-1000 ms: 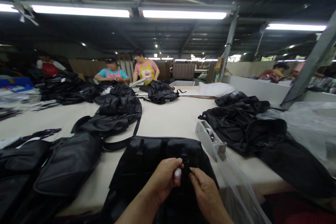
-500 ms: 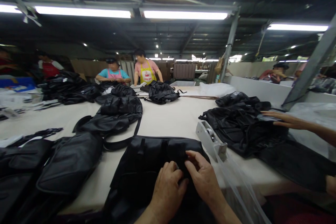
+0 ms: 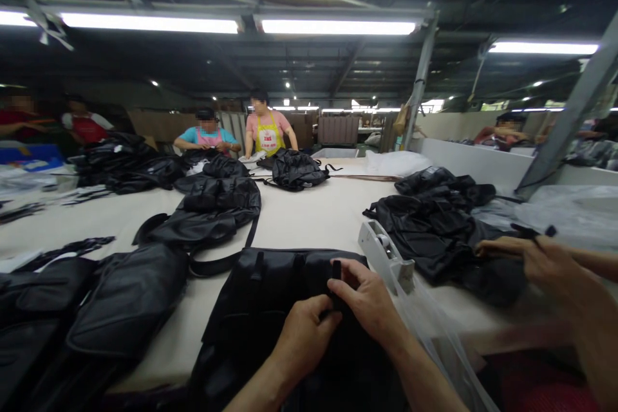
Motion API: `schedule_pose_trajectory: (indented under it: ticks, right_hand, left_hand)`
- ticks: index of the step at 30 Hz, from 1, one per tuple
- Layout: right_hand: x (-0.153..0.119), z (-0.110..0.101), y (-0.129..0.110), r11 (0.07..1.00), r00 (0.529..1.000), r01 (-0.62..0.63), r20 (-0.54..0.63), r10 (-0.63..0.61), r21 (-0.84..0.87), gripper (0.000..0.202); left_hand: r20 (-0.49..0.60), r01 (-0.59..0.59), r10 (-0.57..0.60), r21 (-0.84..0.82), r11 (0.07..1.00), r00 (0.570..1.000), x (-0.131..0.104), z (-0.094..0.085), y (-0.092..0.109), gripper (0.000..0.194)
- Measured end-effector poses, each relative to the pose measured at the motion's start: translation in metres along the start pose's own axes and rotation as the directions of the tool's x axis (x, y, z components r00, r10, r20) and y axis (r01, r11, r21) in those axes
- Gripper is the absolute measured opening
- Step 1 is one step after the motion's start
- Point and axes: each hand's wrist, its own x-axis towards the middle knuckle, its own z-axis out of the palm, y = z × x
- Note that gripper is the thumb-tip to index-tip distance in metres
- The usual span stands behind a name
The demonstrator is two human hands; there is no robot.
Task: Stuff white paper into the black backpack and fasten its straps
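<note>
In the head view, the right hand angles inward, thumb and fingers pinching a black strap; the left hand curls just below, its hold hidden. Beneath both, the black bag lies at the table's near edge.

R hand pinches blk strap, L hand adj., over blk bag; tape disp. nr.

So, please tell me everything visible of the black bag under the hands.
The bag is black, shiny, leather-like, with narrow straps near its top edge. It lies on the pale table, its lower part too dark to read. The right hand seems to pinch a strap end; the left hand sits just below.
</note>
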Motion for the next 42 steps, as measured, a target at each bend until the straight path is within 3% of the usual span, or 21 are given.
schedule_pose_trajectory:
  ticks: [2, 4, 8, 11, 13, 19, 29, 36, 42]
  right_hand:
    - [-0.006, 0.0, 0.003, 0.992, 0.993, 0.12, 0.012, -0.119, -0.051, 0.004]
    - [-0.02, 0.002, 0.012, 0.948, 0.956, 0.284, -0.028, -0.291, -0.144, 0.007]
    - [-0.059, 0.009, 0.045, 0.759, 0.811, 0.539, -0.02, -0.585, -0.364, 0.032]
    - [-0.077, 0.01, 0.061, 0.66, 0.747, 0.587, 0.0, -0.664, -0.469, 0.041]
    - [-0.08, 0.009, 0.062, 0.634, 0.734, 0.584, -0.003, -0.679, -0.507, 0.042]
    - [-0.075, 0.009, 0.056, 0.58, 0.682, 0.614, -0.009, -0.731, -0.535, 0.037]
    - [-0.082, 0.009, 0.061, 0.564, 0.671, 0.59, -0.037, -0.74, -0.577, 0.038]
    - [-0.075, 0.008, 0.057, 0.614, 0.728, 0.564, -0.02, -0.686, -0.553, 0.039]
    - [-0.069, 0.007, 0.05, 0.625, 0.721, 0.581, -0.027, -0.693, -0.52, 0.038]
  left_hand:
    - [0.005, 0.012, -0.012, -0.079, 0.997, 1.0, 0.005, -0.001, -0.001, 0.018]
    - [-0.008, 0.036, -0.037, -0.108, 0.994, 0.999, 0.009, -0.002, -0.003, 0.019]
    - [0.038, 0.108, -0.103, -0.185, 0.977, 0.994, 0.01, -0.001, -0.007, 0.021]
    - [0.098, 0.192, -0.17, -0.31, 0.931, 0.981, 0.01, 0.0, -0.006, 0.023]
    - [0.095, 0.235, -0.215, -0.349, 0.907, 0.972, 0.01, 0.0, -0.002, 0.026]
    - [-0.068, 0.159, -0.172, -0.163, 0.974, 0.983, 0.019, -0.001, 0.005, 0.043]
    - [-0.099, 0.204, -0.22, -0.153, 0.967, 0.97, 0.029, 0.008, 0.001, 0.024]
    - [-0.087, 0.187, -0.206, -0.184, 0.965, 0.975, 0.035, 0.006, -0.004, 0.026]
    - [-0.083, 0.185, -0.205, -0.202, 0.962, 0.975, 0.035, 0.007, -0.005, 0.028]
